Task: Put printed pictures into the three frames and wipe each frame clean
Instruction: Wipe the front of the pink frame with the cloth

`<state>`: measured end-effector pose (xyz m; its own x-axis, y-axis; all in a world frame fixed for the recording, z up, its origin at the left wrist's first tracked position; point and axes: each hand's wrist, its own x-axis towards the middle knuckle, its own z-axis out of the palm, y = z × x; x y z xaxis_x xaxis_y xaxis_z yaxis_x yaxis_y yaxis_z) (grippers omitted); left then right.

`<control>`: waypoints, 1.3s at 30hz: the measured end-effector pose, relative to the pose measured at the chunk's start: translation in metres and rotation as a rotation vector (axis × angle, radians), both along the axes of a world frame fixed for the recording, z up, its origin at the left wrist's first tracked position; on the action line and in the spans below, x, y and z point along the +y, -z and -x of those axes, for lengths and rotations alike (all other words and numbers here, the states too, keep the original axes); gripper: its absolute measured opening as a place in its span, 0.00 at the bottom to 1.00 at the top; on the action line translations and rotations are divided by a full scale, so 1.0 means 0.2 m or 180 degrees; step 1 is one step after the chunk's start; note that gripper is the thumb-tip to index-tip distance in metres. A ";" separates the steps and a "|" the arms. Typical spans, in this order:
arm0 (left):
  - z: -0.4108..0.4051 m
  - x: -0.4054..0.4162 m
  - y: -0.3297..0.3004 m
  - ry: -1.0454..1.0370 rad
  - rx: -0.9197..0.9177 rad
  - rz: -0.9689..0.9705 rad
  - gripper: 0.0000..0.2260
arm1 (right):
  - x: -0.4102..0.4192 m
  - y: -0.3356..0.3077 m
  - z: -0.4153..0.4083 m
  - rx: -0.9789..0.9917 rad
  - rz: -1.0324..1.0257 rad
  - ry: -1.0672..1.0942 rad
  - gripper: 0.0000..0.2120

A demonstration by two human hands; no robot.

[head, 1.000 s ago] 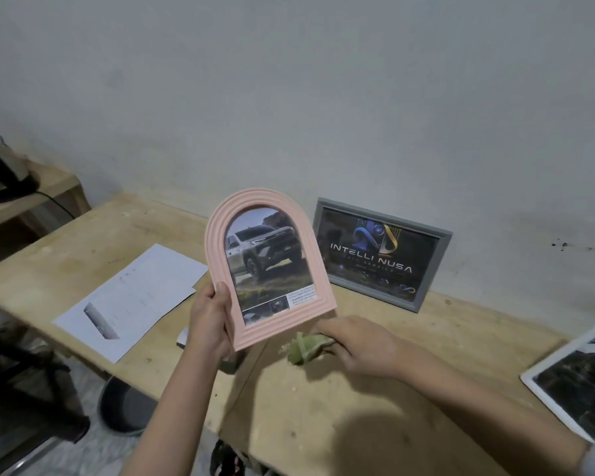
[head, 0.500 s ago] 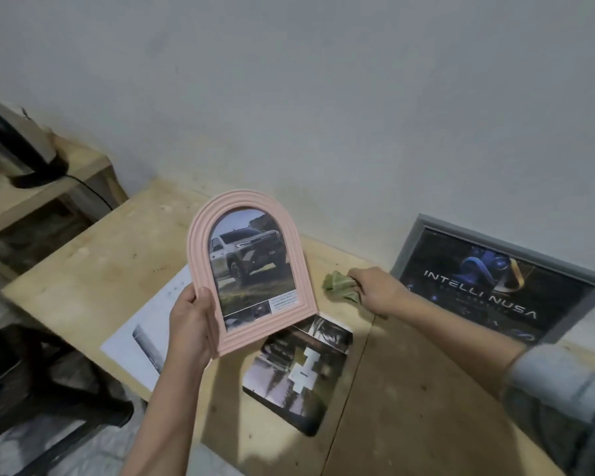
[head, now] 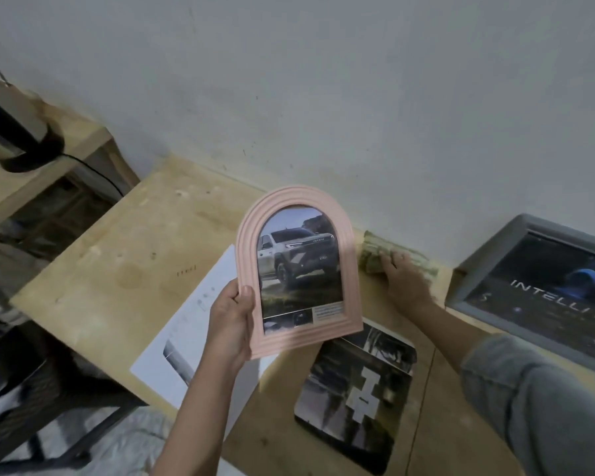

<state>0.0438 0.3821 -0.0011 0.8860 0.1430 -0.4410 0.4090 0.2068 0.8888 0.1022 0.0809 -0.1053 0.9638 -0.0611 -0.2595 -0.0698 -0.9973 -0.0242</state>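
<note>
My left hand (head: 230,325) holds a pink arched frame (head: 299,269) upright above the wooden table (head: 124,269), gripping its lower left edge. A truck picture sits inside the frame. My right hand (head: 404,281) lies flat on a green cloth (head: 375,254) at the back of the table, against the wall. A grey rectangular frame (head: 536,290) with a dark logo print leans on the wall at the right. A dark printed picture (head: 354,396) lies flat on the table below the pink frame.
A white printed sheet (head: 186,338) lies near the table's left front edge, partly under the pink frame. A lower wooden shelf (head: 49,159) with a dark appliance (head: 11,139) and a cable stands at the left. A dark chair (head: 31,383) sits below left.
My right hand has carried the green cloth back to the wall and pressed it down flat. The view has swung left and closer. My left hand keeps the pink frame raised.
</note>
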 end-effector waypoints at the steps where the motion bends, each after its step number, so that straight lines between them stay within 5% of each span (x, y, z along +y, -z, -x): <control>1: -0.01 0.00 0.01 0.0022 0.0027 0.0015 0.11 | 0.02 0.02 0.01 0.0045 -0.0064 0.0056 0.30; 7: -0.07 -0.04 0.06 0.0173 0.0113 0.0024 0.11 | 0.01 -0.09 0.03 0.0069 -0.1333 0.0234 0.24; 15: -0.10 -0.25 0.00 0.0808 -0.0136 0.0085 0.10 | 0.00 -0.51 0.25 -0.0946 -0.4008 0.1927 0.13; 22: 0.07 -0.70 -0.12 0.1628 -0.0585 0.0190 0.11 | -0.31 -0.68 0.63 -0.1989 -0.3728 0.2642 0.08; 28: 0.37 -1.23 -0.20 0.2299 -0.0932 -0.0692 0.13 | -0.80 -0.77 1.10 -0.2374 -0.3457 0.2919 0.08; 39: 0.90 -2.22 -0.27 0.2447 -0.1187 -0.1326 0.15 | -1.75 -0.98 1.79 -0.1971 -0.2468 0.2128 0.10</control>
